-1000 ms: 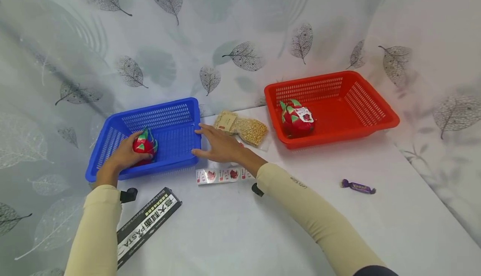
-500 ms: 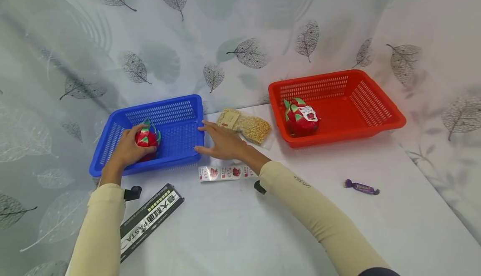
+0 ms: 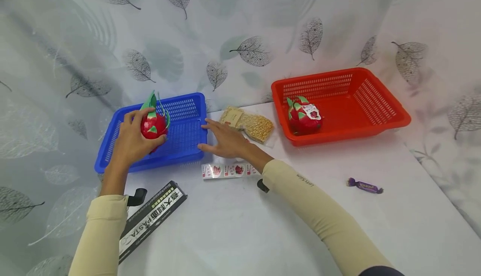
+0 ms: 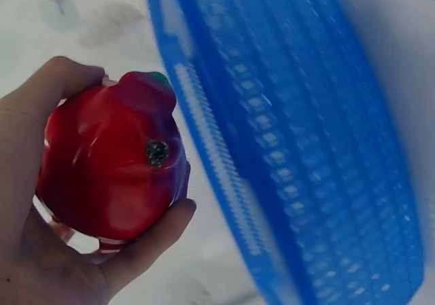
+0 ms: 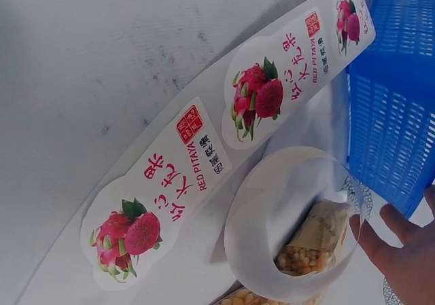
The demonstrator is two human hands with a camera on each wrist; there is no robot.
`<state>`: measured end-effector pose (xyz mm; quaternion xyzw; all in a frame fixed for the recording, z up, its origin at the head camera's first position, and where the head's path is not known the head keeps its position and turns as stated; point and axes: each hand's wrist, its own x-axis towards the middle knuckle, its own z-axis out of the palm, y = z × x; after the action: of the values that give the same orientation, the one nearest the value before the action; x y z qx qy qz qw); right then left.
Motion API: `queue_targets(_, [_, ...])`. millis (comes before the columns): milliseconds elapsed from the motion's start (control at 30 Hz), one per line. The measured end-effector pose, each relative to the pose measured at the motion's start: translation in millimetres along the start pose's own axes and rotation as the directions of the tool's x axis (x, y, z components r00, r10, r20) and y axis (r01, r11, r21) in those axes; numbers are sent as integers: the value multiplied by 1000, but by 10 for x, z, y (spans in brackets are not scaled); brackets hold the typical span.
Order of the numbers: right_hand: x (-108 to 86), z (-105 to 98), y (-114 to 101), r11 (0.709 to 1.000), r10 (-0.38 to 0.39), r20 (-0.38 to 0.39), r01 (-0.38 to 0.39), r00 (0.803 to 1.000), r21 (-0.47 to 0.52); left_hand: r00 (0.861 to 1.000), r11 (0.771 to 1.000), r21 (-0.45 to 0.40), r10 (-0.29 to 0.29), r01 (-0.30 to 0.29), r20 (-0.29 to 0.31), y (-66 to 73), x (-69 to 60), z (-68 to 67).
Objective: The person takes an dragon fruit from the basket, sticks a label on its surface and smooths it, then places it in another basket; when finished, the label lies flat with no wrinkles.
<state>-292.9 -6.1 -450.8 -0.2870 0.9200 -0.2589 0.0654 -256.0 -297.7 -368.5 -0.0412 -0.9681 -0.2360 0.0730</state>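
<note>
My left hand point(image 3: 131, 139) grips a red dragon fruit point(image 3: 153, 125) with green leaf tips, held up over the blue basket point(image 3: 184, 136). In the left wrist view the fingers and thumb curl round the fruit point(image 4: 109, 162), beside the basket wall point(image 4: 292, 155). My right hand point(image 3: 227, 141) touches the right rim of the blue basket with spread fingers; in the right wrist view the hand point(image 5: 408, 257) shows at the lower right, by the basket's perforated side point(image 5: 391, 128).
A red basket point(image 3: 349, 136) holds another dragon fruit point(image 3: 303, 117). Bags of yellow kernels point(image 3: 257, 126) lie between the baskets. A sticker strip point(image 3: 228, 170) lies in front, its roll point(image 5: 245, 230) beside the bags. A black pasta box point(image 3: 152, 221) is front left, a purple candy point(image 3: 365, 185) right.
My left hand has lifted the dragon fruit from inside the blue basket, moving slightly right. My right hand stays at the basket's rim. The head view has shifted slightly.
</note>
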Motion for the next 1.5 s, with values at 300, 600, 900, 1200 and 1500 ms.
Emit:
queue_targets(300, [-7, 3, -11, 1000, 15, 0, -15, 1000, -9, 993, 995, -65, 72, -78, -92, 528, -472, 24])
queue_targets(600, [2, -64, 42, 999, -38, 32, 38, 999, 5, 993, 981, -158, 109, -113, -35, 831, -1068, 417])
queue_targets(900, [9, -172, 142, 996, -72, 99, 65, 993, 67, 996, 985, -146, 92, -88, 20, 1104, -1612, 681])
queue_targets(1200, [25, -250, 161, 996, -56, 147, 44, 988, 83, 993, 992, -123, 48, -34, 106, 1161, -1764, 1129])
queue_targets(1500, [-23, -191, 109, 996, -41, 136, 30, 990, 83, 994, 1000, -7, 1, -1, 105, 1165, -1588, 1438])
